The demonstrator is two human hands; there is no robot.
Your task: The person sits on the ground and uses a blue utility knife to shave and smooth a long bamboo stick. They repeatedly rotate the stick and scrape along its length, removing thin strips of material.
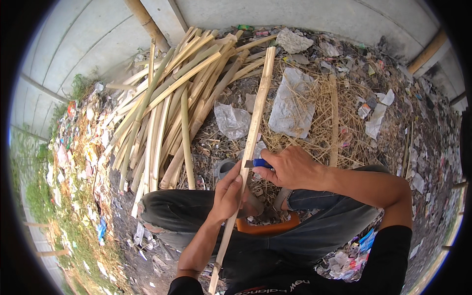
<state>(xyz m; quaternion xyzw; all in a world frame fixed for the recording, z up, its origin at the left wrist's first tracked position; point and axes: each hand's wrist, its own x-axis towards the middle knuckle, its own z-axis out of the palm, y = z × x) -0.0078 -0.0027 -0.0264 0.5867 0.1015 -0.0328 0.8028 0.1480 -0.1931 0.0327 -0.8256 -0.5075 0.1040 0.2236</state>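
Across the lap, the left hand [228,194] clamps a long bamboo strip [250,140] slanting upward, steadying it as the right hand [290,167] grips a blue-handled knife [258,163] against its edge

Strip [249,142] running near to far through the middle, left hand [228,194] on it, right hand [291,168] with knife [258,163] just right, strip pile [172,98] far left, plastic sheets [290,101] far right, wall [88,34] behind.
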